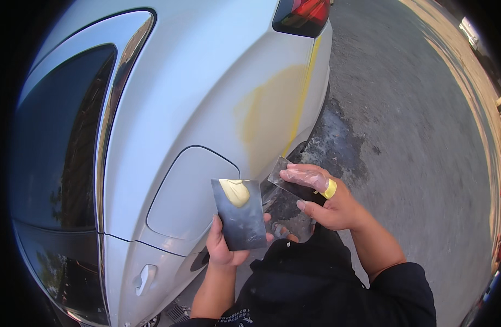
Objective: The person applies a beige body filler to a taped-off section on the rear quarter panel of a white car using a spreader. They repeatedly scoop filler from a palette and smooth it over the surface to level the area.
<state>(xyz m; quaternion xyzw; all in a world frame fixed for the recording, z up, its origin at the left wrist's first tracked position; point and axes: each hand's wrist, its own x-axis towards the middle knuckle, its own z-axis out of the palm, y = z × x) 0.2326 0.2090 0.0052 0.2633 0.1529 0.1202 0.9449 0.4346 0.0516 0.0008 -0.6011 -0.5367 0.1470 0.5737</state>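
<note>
My left hand [220, 244] is wrapped round a dark, flat rectangular board [243, 228], thumb on one edge and fingertips showing at the other. A mound of pale yellow putty [235, 194] sits near the board's far edge. Just to the right, my right hand [337, 203] grips a thin dark spreader [279, 172] between thumb and fingers. Clear plastic film [310, 177] covers some of those fingers, held by a yellow band [330, 188]. Ahead of both hands, a smooth yellow patch [275, 103] marks the white car's rear side panel [207, 109].
A fuel flap [187, 196] and a door handle [146, 279] are on the car's side at left. The red tail light [304, 15] is at the far end. Grey pavement [414, 136] with a dark wet stain [340, 139] lies to the right.
</note>
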